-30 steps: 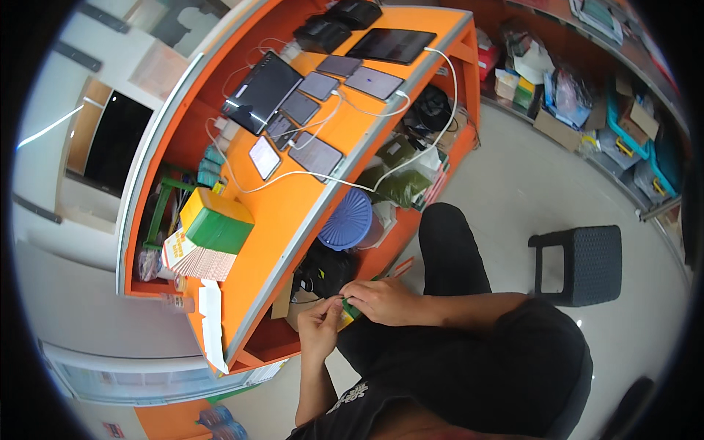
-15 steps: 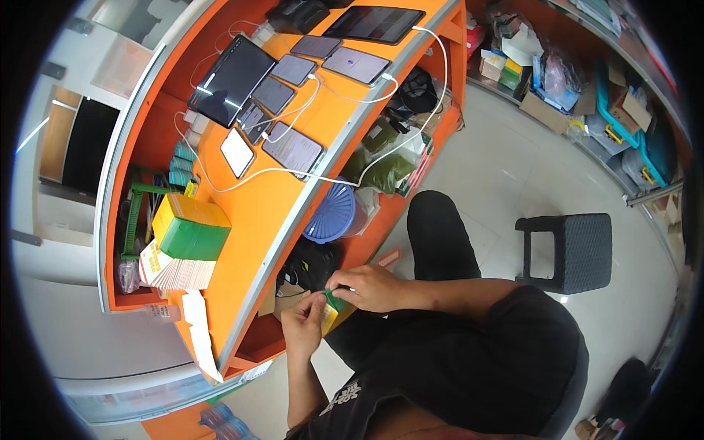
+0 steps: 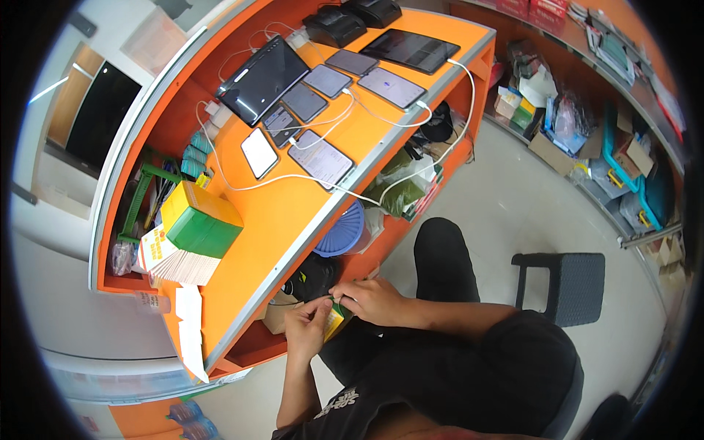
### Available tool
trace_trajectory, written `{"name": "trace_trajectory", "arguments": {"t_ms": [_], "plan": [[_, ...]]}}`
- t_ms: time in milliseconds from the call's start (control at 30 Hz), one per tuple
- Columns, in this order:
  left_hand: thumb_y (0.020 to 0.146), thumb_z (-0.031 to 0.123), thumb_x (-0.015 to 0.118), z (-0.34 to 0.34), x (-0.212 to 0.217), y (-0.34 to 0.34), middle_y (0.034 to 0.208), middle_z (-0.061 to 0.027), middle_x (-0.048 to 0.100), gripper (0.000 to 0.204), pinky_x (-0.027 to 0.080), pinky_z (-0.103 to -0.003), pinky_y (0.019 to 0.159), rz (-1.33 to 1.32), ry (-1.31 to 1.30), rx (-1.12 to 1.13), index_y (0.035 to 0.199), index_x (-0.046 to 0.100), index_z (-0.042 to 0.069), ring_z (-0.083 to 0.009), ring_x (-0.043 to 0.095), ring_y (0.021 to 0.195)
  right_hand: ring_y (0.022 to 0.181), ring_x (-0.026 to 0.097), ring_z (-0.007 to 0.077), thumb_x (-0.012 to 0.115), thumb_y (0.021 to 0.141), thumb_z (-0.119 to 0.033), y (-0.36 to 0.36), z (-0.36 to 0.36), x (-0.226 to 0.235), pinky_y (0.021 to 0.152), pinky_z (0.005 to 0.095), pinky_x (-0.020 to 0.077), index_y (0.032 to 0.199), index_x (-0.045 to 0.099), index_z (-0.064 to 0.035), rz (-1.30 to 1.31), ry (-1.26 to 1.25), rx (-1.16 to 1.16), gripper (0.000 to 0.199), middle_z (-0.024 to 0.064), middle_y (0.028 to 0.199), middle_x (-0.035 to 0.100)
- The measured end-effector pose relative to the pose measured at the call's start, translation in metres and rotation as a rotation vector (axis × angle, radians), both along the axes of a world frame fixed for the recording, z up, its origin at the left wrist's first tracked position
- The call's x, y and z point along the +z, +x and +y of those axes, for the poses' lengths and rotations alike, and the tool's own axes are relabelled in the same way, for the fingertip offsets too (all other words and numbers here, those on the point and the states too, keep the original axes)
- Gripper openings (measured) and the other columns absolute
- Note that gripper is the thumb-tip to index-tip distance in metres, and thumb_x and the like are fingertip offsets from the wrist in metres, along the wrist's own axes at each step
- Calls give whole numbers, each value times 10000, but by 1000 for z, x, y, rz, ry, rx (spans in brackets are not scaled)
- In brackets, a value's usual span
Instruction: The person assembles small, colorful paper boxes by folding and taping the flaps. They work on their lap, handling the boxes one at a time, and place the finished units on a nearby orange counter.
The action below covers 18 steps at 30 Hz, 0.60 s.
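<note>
Both hands meet over my lap, beside the counter's front edge. A small yellow and green packet (image 3: 334, 321) hangs between them, partly hidden by fingers and my dark clothing. My left hand (image 3: 306, 327) pinches its green upper edge between thumb and forefinger. My right hand (image 3: 374, 301) is closed on the same edge, fingertips almost touching the left thumb. Whether that edge is torn cannot be made out. On the orange counter (image 3: 253, 238) stands a larger yellow and green box (image 3: 207, 229), with a fanned stack of pale cards (image 3: 187, 268) beside it.
Several phones, among them one with a white screen (image 3: 259, 153), lie on the counter with a tablet (image 3: 411, 50) and white charging cables (image 3: 315, 178). Below is a blue lidded tub (image 3: 343, 229). A dark stool (image 3: 576, 287) stands on the floor at right.
The whole view has shifted, so the counter's far end shows more. Both hands keep their pinch on the packet, with the right fingers slightly repositioned.
</note>
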<state>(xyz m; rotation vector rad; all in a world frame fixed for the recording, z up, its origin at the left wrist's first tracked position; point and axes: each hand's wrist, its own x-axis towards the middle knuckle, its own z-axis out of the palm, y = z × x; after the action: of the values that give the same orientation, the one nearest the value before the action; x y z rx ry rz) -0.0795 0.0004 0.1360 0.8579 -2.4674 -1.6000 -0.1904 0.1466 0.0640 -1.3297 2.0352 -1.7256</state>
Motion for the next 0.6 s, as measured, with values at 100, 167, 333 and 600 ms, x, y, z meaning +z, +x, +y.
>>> {"name": "trace_trajectory", "arguments": {"t_ms": [100,167,333,600], "plan": [[972,137,693,1,-5,5,767,2,686,204,449,-232,589,46,1,2,1033,771,-40,-46,556,668,871,712,345,634,952,-174,-4,3,2,722,451,560,1051,653,-87,-22,50,93,133,97,924,733],[973,139,692,2,-6,8,745,8,674,204,443,-237,575,38,-13,-24,1031,771,-40,-44,543,655,887,712,343,639,948,-186,-6,3,4,743,444,560,1038,684,-88,-50,75,129,141,102,947,739],[968,154,695,-8,0,13,721,9,671,207,448,-244,572,-55,24,-67,1032,773,-27,-44,535,647,975,722,305,705,906,-145,-13,0,12,873,388,563,1031,731,-63,-145,230,259,152,100,1051,755],[979,182,655,-25,6,25,896,-138,768,231,533,-290,724,-23,25,-165,1091,754,5,-112,674,786,884,730,216,716,931,-172,-24,-7,34,812,348,552,1042,703,-15,-297,257,412,193,125,954,749]]}}
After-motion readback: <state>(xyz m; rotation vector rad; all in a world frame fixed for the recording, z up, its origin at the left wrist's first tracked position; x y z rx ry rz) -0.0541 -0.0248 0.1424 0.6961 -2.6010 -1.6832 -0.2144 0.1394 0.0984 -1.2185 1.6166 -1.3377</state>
